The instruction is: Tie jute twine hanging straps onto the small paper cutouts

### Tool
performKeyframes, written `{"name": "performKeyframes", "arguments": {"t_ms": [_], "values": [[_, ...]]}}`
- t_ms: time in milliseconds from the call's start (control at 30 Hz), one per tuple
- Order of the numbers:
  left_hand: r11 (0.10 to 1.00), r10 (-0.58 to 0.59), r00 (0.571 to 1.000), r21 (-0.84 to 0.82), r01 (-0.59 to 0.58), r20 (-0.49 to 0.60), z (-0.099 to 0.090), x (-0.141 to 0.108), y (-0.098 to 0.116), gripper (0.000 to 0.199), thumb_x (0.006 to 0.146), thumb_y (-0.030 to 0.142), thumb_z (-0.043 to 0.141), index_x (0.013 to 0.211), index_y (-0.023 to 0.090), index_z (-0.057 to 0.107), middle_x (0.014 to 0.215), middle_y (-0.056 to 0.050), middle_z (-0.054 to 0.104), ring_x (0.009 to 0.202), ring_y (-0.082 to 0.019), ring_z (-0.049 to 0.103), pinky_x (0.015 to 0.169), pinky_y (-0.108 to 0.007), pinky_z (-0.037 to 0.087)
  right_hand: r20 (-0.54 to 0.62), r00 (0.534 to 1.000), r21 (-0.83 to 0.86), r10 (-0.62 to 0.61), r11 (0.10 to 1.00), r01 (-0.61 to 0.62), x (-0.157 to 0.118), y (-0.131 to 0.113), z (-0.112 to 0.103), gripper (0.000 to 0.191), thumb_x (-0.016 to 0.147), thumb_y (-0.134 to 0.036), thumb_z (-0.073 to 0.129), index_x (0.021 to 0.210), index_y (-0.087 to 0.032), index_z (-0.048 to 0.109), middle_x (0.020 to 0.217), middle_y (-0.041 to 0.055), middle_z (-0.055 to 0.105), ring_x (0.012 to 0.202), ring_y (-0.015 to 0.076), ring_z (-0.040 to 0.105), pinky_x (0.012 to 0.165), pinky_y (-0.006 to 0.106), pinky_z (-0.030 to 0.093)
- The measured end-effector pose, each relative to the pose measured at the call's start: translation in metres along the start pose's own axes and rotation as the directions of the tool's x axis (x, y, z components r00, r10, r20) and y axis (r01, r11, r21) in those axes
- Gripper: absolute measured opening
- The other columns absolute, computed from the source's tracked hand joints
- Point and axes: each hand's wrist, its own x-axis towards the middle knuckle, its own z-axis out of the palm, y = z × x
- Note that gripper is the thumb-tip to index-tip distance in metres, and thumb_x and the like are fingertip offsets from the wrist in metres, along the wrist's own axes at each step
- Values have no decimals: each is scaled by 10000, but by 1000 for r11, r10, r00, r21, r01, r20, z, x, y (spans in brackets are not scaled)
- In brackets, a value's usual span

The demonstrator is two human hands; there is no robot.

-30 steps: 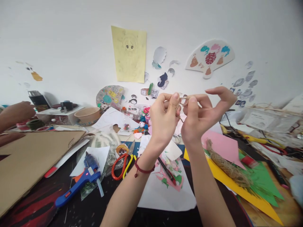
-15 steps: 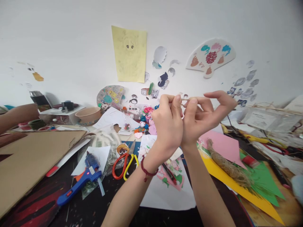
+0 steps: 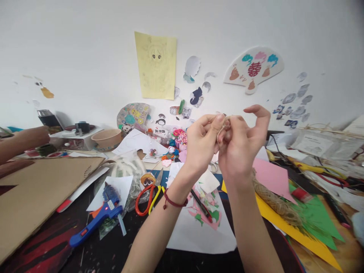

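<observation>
My left hand (image 3: 200, 142) and my right hand (image 3: 240, 148) are raised side by side over the desk, fingertips close together. Between them is a short piece of tan twine (image 3: 223, 129), pinched by both hands and mostly covered by the fingers. The right index finger sticks up and curls apart from the rest. A red cord bracelet circles my left wrist. Below lies a white sheet (image 3: 199, 239) with pink and green paper scraps and a dark pen (image 3: 201, 205). A bundle of twine (image 3: 275, 203) rests to the right.
Red-and-yellow scissors (image 3: 152, 193), a blue glue gun (image 3: 98, 223) and cardboard (image 3: 45, 189) lie to the left. Another person's arm (image 3: 24, 143) reaches in at far left. Yellow paper (image 3: 301, 239) and green paper (image 3: 321, 212) are at right; a bowl (image 3: 106, 139) stands behind.
My hands have turned and drawn slightly apart at the wrists, and the twine now bends down between the fingers. The other person's arm has shifted slightly.
</observation>
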Motion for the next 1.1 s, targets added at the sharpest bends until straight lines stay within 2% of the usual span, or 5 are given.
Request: {"name": "performKeyframes", "arguments": {"t_ms": [467, 667, 833, 933, 1100], "values": [[999, 37, 996, 5, -38, 79, -4, 1, 2, 259, 934, 417, 666, 877, 169, 622, 526, 81, 436, 391, -25, 349, 362, -163, 286, -33, 993, -26, -111, 994, 111, -1, -2, 2, 254, 831, -76, 597, 939, -264, 464, 582, -120, 480, 389, 49, 422, 416, 196, 369], [964, 196, 978, 167, -207, 78, -15, 7, -2, 316, 954, 462, 625, 821, 178, 590, 537, 73, 452, 420, -40, 389, 402, -181, 326, 108, 993, 18, 50, 998, -52, 3, 1, -5, 257, 831, -115, 627, 949, -281, 469, 571, -120, 396, 409, 47, 358, 416, 187, 331], [736, 408, 897, 520, -433, 169, -29, 11, 5, 293, 1005, 416, 556, 828, 183, 573, 596, 57, 523, 519, -52, 492, 524, -190, 394, 189, 948, 35, 257, 963, -268, 10, -3, -10, 243, 827, -154, 638, 961, -268, 471, 564, -116, 349, 434, 52, 288, 396, 180, 258], [683, 394, 890, 575, -451, 229, -33, 12, 10, 299, 1017, 415, 531, 820, 190, 545, 604, 57, 532, 525, -54, 487, 544, -197, 397, 162, 970, -5, 182, 983, -183, 13, -3, -11, 270, 798, -171, 679, 944, -266, 472, 576, -115, 364, 443, 51, 289, 394, 177, 260], [829, 232, 955, 476, -294, 186, -35, 12, 14, 355, 986, 511, 538, 811, 203, 532, 632, 35, 564, 521, -70, 495, 510, -206, 413, 83, 991, -144, -104, 983, 115, 11, 4, -6, 252, 791, -200, 698, 899, -250, 476, 685, -76, 456, 513, 52, 444, 427, 174, 344]]}}
